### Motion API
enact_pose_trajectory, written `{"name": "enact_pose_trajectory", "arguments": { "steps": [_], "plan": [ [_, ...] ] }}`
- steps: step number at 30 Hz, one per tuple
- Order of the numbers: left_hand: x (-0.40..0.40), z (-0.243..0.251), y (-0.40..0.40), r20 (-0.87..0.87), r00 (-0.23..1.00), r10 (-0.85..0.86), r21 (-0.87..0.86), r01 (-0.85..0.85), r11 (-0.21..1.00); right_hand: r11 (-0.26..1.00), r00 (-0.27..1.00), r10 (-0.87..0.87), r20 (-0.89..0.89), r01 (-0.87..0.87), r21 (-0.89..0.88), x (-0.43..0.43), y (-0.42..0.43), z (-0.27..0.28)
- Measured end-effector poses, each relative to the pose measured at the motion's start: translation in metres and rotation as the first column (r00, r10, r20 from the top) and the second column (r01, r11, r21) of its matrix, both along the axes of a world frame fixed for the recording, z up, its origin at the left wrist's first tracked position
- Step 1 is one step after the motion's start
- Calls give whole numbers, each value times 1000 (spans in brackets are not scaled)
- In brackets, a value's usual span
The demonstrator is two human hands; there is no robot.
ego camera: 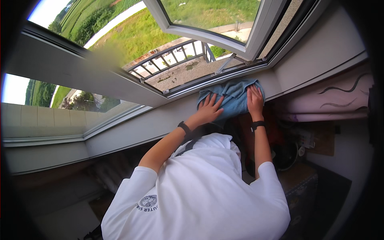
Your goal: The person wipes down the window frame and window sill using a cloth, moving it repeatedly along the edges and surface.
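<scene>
A blue terry towel (pixel 235 100) lies rumpled over the white windowsill (pixel 180 112), its near part hanging past the inner edge. My left hand (pixel 210 108) rests on the towel's left part, fingers spread. At the towel's right end, my right hand (pixel 255 99) lies on the cloth with its fingers close together. Whether those fingers pinch any of the fabric cannot be told. Dark bands circle both wrists. Just beyond the towel runs the lower track of the window frame (pixel 195 87).
An open window sash (pixel 207 34) tilts outward on a metal stay arm (pixel 225 64). Outside stands a dark railing (pixel 169 58) above a stained ledge. A fixed pane (pixel 60 102) is at left, a pink patterned curtain (pixel 327 96) at right. Dim clutter sits below the sill.
</scene>
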State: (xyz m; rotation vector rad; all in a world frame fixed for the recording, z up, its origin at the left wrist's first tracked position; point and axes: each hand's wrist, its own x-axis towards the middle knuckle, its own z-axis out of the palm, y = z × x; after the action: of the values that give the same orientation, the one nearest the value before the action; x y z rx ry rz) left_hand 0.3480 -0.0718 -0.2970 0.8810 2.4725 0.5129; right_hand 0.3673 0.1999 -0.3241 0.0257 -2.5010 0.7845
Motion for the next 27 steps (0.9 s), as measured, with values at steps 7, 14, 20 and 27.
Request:
{"name": "enact_pose_trajectory", "arguments": {
  "steps": [7, 14, 20, 27],
  "plan": [
    [-12, -5, 20, 0, 1000, 24, 4, -24, 1000, 983, 992, -112, -61, 119, 138, 2, -12, -11],
    [-12, -9, 16, -41, 999, 4, 23, -3, 1000, 976, 998, 33, 53, -44, 214, 8, 3, 2],
    [-23, -15, 11, 216, 976, 5, 137, -36, 990, 976, 964, 169, 207, -193, 102, 7, 62, 12],
    [-28, 5, 56, 297, 950, 97, 82, -127, 988, 988, 989, -129, 71, 122, 90, -19, 8, 4]
  ]
}}
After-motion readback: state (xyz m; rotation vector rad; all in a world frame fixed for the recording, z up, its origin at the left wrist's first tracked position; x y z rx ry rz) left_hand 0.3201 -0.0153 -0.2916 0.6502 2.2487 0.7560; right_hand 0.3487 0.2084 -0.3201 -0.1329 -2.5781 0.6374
